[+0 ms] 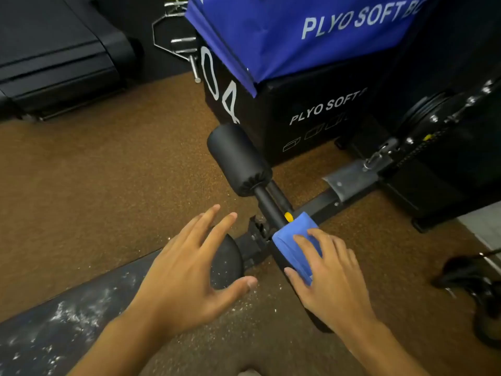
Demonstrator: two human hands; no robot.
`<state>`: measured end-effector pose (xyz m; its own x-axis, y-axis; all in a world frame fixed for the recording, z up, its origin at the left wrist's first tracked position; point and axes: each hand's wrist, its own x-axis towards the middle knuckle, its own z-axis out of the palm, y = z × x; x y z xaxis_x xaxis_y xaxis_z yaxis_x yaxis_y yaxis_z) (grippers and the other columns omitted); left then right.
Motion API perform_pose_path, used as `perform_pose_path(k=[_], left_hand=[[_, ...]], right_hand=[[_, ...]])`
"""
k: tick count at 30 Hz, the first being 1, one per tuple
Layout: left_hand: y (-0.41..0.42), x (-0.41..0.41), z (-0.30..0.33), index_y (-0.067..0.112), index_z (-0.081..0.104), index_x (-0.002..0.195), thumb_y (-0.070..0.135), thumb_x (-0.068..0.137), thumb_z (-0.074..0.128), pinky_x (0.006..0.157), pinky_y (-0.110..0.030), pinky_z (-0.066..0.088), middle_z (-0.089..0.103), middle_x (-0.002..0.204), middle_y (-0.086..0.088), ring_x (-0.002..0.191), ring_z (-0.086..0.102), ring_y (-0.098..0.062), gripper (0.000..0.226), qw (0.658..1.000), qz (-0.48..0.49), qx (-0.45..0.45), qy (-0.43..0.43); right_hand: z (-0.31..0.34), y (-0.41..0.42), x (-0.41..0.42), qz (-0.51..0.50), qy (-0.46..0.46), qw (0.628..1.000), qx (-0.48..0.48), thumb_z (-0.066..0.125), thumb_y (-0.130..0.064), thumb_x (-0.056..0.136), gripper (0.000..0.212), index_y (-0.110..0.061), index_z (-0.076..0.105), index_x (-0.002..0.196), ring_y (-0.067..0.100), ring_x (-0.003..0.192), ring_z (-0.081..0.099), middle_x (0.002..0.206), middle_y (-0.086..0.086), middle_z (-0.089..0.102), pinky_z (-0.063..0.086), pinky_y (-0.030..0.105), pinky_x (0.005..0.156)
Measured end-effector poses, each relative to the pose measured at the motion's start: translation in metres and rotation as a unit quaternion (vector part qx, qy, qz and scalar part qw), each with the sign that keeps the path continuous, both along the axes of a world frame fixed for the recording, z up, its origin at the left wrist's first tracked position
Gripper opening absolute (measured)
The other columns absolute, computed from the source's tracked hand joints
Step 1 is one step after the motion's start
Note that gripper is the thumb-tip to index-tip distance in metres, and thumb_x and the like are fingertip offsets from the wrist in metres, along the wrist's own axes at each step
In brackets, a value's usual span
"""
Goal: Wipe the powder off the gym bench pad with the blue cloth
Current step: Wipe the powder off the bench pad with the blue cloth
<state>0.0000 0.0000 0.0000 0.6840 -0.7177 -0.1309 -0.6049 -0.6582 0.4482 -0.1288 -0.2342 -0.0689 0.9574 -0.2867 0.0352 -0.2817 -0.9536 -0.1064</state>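
Observation:
The black gym bench pad runs from the lower left toward the centre, streaked with white powder. My left hand hovers over the pad's rounded end with fingers spread and nothing in it. A folded blue cloth is draped over the near foam roller of the bench's leg bar. My right hand lies flat on the cloth, fingers and thumb wrapped partly around it and the roller underneath.
A second black foam roller sticks out beyond the cloth. Stacked plyo soft boxes, blue over black, stand behind it. A treadmill sits top left, metal handles lie on the floor, weight-machine parts at right. Brown rubber floor all around.

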Motion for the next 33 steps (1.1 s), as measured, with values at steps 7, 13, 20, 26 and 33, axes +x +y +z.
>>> perform_pose_path(k=[7,13,20,26,33], left_hand=[[0.005,0.001,-0.017,0.047,-0.003,0.156,0.095,0.076,0.032,0.122,-0.046,0.027,-0.003,0.168,0.016,0.155,0.005,-0.012,0.100,1.000,0.010,0.000,-0.006],[0.014,0.007,-0.016,0.045,0.003,0.157,0.093,0.077,0.036,0.120,-0.046,0.031,0.002,0.168,0.015,0.155,0.011,-0.014,0.098,0.999,0.030,-0.023,-0.016],[0.046,0.014,-0.013,0.048,0.003,0.156,0.093,0.076,0.036,0.120,-0.042,0.031,0.001,0.167,0.019,0.154,0.010,-0.010,0.098,0.996,0.069,-0.030,-0.039],[0.091,0.020,-0.043,0.048,0.009,0.156,0.092,0.076,0.040,0.116,-0.045,0.036,0.006,0.167,0.019,0.153,0.017,-0.010,0.096,0.995,0.080,-0.034,-0.044],[0.135,0.031,-0.134,0.049,0.009,0.156,0.094,0.073,0.039,0.118,-0.040,0.033,0.004,0.167,0.021,0.153,0.015,-0.008,0.098,0.994,0.094,-0.024,-0.044]], right_hand=[[-0.015,-0.013,0.008,0.021,-0.136,0.990,0.043,0.055,-0.032,0.091,0.032,-0.015,0.073,0.112,0.025,0.092,0.056,0.109,0.004,0.063,0.053,0.040,0.075],[0.007,-0.011,0.017,-0.044,-0.194,0.963,0.184,0.061,-0.030,0.098,0.028,-0.013,0.072,0.118,0.015,0.099,0.058,0.110,-0.006,0.064,0.035,0.006,0.093],[0.041,0.034,0.050,-0.046,-0.286,0.894,0.343,0.072,-0.010,0.088,0.028,-0.013,0.074,0.116,0.009,0.107,0.067,0.113,-0.005,0.069,0.049,0.014,0.088],[0.000,0.081,0.079,0.005,-0.285,0.900,0.330,0.070,-0.021,0.092,0.025,-0.015,0.075,0.116,0.014,0.105,0.066,0.113,-0.007,0.068,0.054,0.030,0.089],[-0.134,0.122,0.119,0.059,-0.280,0.939,0.192,0.063,-0.023,0.092,0.027,-0.009,0.076,0.110,0.021,0.089,0.062,0.101,-0.001,0.069,0.052,0.028,0.079]])
